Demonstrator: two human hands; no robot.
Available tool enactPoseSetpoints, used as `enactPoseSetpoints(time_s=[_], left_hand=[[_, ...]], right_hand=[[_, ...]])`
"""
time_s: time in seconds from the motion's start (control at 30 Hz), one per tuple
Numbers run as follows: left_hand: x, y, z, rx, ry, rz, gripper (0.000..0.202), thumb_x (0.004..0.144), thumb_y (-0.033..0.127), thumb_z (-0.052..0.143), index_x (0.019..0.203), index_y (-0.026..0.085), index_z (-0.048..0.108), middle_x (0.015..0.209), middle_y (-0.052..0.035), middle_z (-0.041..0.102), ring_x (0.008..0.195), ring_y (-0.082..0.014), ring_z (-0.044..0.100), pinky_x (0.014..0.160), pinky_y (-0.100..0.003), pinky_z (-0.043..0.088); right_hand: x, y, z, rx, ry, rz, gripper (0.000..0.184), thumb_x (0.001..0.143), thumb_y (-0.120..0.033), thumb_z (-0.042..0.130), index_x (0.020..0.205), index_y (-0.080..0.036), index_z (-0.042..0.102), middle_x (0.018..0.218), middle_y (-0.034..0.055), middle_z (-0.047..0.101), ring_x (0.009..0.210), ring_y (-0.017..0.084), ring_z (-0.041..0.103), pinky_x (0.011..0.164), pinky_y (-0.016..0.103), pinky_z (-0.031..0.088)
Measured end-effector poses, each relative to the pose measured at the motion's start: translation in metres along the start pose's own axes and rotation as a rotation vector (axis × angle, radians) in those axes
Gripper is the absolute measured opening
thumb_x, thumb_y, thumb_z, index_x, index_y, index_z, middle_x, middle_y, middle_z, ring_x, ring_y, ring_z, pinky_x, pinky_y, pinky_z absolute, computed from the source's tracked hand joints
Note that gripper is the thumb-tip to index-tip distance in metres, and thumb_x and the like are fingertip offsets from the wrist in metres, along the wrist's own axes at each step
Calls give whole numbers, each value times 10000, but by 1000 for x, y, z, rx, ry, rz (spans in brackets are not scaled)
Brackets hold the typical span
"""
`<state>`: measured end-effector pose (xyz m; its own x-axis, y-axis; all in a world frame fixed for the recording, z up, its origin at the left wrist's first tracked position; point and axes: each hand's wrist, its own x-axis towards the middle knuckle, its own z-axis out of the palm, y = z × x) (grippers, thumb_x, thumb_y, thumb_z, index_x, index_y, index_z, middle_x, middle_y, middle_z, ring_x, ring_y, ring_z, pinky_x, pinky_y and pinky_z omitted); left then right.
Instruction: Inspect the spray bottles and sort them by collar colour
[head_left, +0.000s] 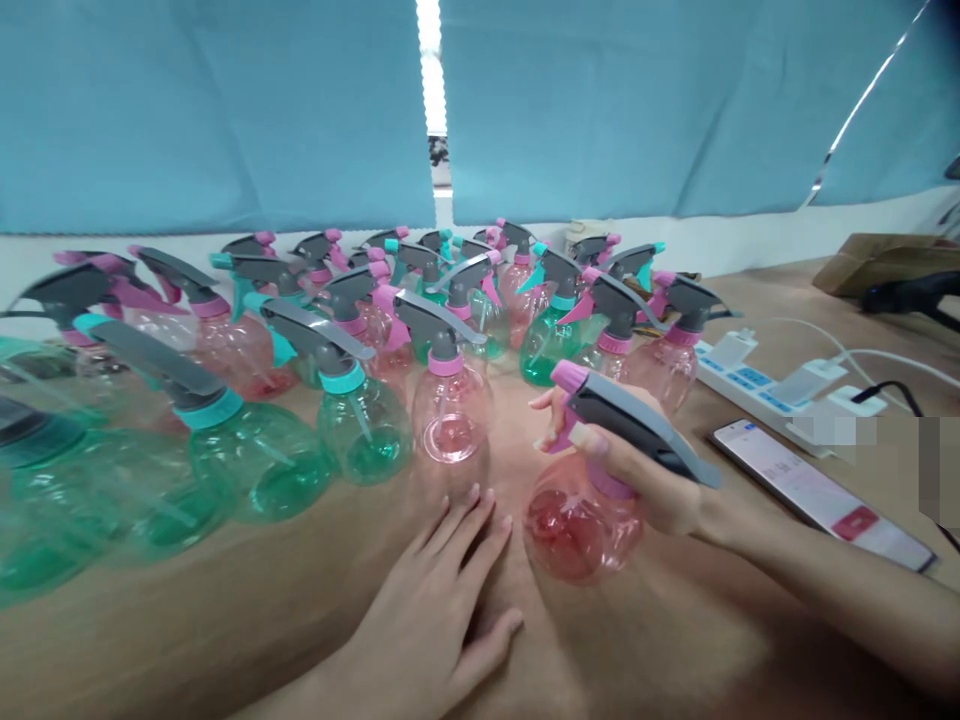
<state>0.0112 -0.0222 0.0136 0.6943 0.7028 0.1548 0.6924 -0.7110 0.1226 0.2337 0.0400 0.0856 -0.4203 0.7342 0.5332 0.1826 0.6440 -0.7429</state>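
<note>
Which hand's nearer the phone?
Right. The right hand, gripping a pink spray bottle, is just left of the phone; the left hand lies palm down on the table, farther left.

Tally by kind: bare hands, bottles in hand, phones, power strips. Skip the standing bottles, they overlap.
Hands: 2 (left hand, right hand)
Pink spray bottle in the right hand: 1
Phone: 1
Power strip: 1
Total: 5
</note>
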Motion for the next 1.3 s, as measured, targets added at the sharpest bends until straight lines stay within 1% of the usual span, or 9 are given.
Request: enactPoseSetpoints(time_s=[0.17,0.37,0.53,0.63,0.8,1.03,1.13,1.2,1.3], left_hand=[[-1,-1,1,40,30,17,571,921,393,540,1397,95,432,1450,-176,427,1308,-324,436,1022,-514,415],[-5,-1,5,57,74,-11,575,907,381,552,1400,110,428,1456,-167,424,1321,-321,418,1040,-503,398],[-5,-1,7,72,91,-76,560,910,393,547,1393,126,446,1476,-162,392,1337,-331,391,1032,-518,398],[-4,-1,8,76,102,-79,563,909,394,547,1392,121,448,1470,-170,401,1329,-338,401,1026,-521,401],[-5,-2,10,76,118,-79,555,911,395,538,1386,120,455,1462,-185,408,1306,-352,429,1014,-539,404],[-3,-2,10,72,112,-73,550,910,391,534,1382,118,458,1456,-186,416,1312,-344,421,1020,-523,401],[-2,-2,8,58,108,-74,553,908,383,537,1387,122,451,1460,-175,416,1316,-334,417,1035,-511,387],[-2,-2,7,59,99,-75,556,905,381,542,1388,122,449,1458,-177,418,1316,-330,419,1033,-506,391],[-2,-2,4,57,82,-81,549,904,380,543,1386,134,452,1458,-172,420,1317,-325,418,1030,-505,393]], right_hand=[[-2,2,-2,-46,-17,23,340,929,-485,464,712,-225,489,672,-12,465,622,143,474,568,289,395],[-5,7,3,40,33,74,219,903,-462,536,890,-249,582,688,-17,512,612,145,497,564,290,408],[-6,9,2,77,5,100,175,906,-427,545,883,-258,586,682,-19,486,600,145,467,552,289,377],[-7,8,1,44,26,94,185,899,-437,554,913,-261,611,668,-15,516,600,156,502,555,296,408],[-5,7,0,12,24,90,278,891,-453,560,1101,-277,610,693,-9,559,616,172,534,568,308,438],[-5,11,1,166,-7,93,126,897,-379,582,946,-264,597,713,-24,473,608,138,441,525,277,356],[-6,9,1,185,-19,108,125,902,-376,577,900,-252,591,722,-22,490,606,131,444,528,275,357],[-6,8,1,176,-28,102,146,897,-378,584,975,-257,608,783,-9,547,673,145,500,580,281,402],[-5,9,0,159,-17,104,261,886,-392,594,1118,-273,603,847,6,591,776,175,556,643,298,444]])
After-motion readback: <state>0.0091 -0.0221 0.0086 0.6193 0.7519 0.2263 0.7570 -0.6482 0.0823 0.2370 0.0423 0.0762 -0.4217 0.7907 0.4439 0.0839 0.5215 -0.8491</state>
